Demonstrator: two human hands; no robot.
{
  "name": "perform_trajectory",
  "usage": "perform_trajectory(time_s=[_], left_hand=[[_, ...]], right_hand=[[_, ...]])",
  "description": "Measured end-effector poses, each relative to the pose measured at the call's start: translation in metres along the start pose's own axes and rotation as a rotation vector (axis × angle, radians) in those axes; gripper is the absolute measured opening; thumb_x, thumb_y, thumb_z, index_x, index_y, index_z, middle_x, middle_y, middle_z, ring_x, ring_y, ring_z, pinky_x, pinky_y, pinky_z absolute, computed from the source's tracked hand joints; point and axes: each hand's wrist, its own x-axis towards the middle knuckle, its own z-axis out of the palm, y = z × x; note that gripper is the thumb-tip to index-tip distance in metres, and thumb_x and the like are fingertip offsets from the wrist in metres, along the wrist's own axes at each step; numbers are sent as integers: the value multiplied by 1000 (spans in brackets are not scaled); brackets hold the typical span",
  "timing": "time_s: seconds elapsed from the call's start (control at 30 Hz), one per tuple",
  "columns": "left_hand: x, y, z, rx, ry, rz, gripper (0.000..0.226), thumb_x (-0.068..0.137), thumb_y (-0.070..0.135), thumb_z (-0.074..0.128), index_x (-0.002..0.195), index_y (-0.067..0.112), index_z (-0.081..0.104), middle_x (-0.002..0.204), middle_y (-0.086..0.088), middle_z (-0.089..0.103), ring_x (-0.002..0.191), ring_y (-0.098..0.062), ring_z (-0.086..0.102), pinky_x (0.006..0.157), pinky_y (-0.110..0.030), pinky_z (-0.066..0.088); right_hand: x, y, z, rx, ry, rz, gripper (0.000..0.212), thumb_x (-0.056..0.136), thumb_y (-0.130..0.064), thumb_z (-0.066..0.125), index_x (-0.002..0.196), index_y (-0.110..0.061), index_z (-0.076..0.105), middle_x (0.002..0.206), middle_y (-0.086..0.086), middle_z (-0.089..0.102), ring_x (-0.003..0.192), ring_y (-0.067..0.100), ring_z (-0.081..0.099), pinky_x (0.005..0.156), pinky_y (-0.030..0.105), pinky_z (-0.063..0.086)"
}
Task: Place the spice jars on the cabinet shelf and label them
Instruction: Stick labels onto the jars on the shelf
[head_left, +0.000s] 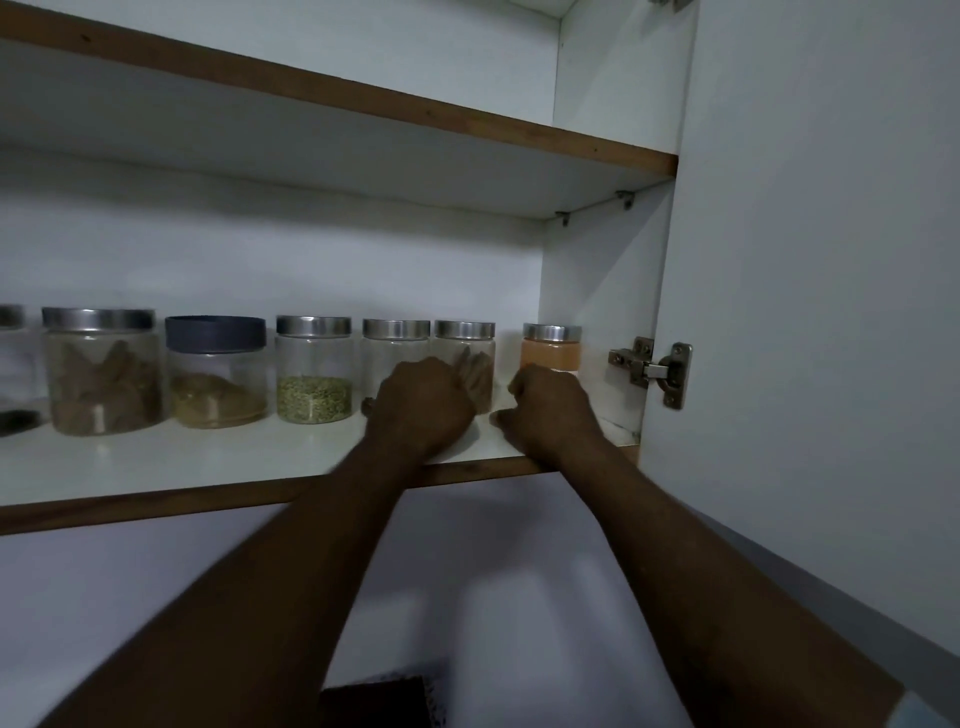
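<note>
Several clear spice jars stand in a row on the white cabinet shelf (208, 467). My left hand (421, 405) reaches onto the shelf and curls round the base of a steel-lidded jar (396, 345), thumb on its left side. Just to the right of that jar stands a jar of brown pieces (470, 358). My right hand (550, 410) rests on the shelf as a fist, in front of the orange-powder jar (550, 345). Nothing shows in its fingers, which are mostly hidden. Both hands hide the lower parts of these jars.
Further left stand a green-seed jar (313, 374), a dark-lidded jar of brown powder (215, 374) and a big jar of brown bark (101, 371). The cabinet door (805, 260) hangs open at right on a metal hinge (654, 371). Another shelf (363, 109) lies above.
</note>
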Motion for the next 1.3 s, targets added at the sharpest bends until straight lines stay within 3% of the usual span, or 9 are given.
perform_trajectory(time_s=[0.1,0.3,0.53,0.7,0.77,0.9,1.03,1.17,1.3], left_hand=[[-6,1,-4,-6,46,-30,23,87,30,64,92,12,78,87,-11,74,85,-30,70,78,-39,58],[-8,2,-6,6,113,-62,24,85,26,67,93,5,75,92,-16,73,89,-34,70,75,-39,58],[-5,3,0,-34,26,-103,31,90,39,60,99,12,71,104,-12,71,99,-34,67,75,-36,48],[-2,1,4,-64,30,-86,32,91,43,60,99,14,71,106,-9,71,98,-30,66,71,-33,42],[1,1,7,-28,-4,-60,37,93,46,56,106,15,70,113,-9,69,104,-30,65,74,-34,39],[4,3,13,89,-89,-13,50,96,50,49,127,13,65,132,-11,62,118,-33,60,88,-40,47],[1,4,10,38,-15,-34,38,90,41,62,116,14,70,118,-10,69,108,-31,65,74,-35,44],[-1,5,5,4,15,-37,31,87,35,67,109,14,71,108,-9,71,99,-30,67,68,-33,45],[-2,6,8,100,-69,50,31,92,36,58,114,18,70,115,-7,70,104,-29,66,73,-35,44]], right_hand=[[10,-15,8,70,-53,15,58,84,-38,78,126,-8,52,120,11,66,108,28,63,75,30,43],[23,-25,12,196,-185,20,64,89,-40,70,138,-7,46,131,14,60,113,30,61,85,33,48],[14,-19,11,330,-46,110,79,76,-29,74,146,-11,40,123,10,69,116,27,63,82,29,45],[14,-23,10,246,-60,97,78,85,-29,71,153,-12,38,149,10,52,135,27,50,104,33,43],[12,-24,8,250,-71,78,67,88,-30,69,148,-14,43,140,9,60,126,26,58,98,33,47],[7,-25,6,274,109,83,56,84,-28,69,136,-15,53,103,2,73,94,15,66,76,29,50],[10,-29,8,221,96,58,49,87,-32,68,131,-13,57,122,5,68,107,22,64,67,23,40],[7,-28,7,235,69,99,77,75,-52,55,140,-13,47,123,9,69,105,24,63,74,26,37],[6,-25,7,225,131,124,69,73,-47,75,129,-13,52,116,6,69,95,20,62,74,28,41]])
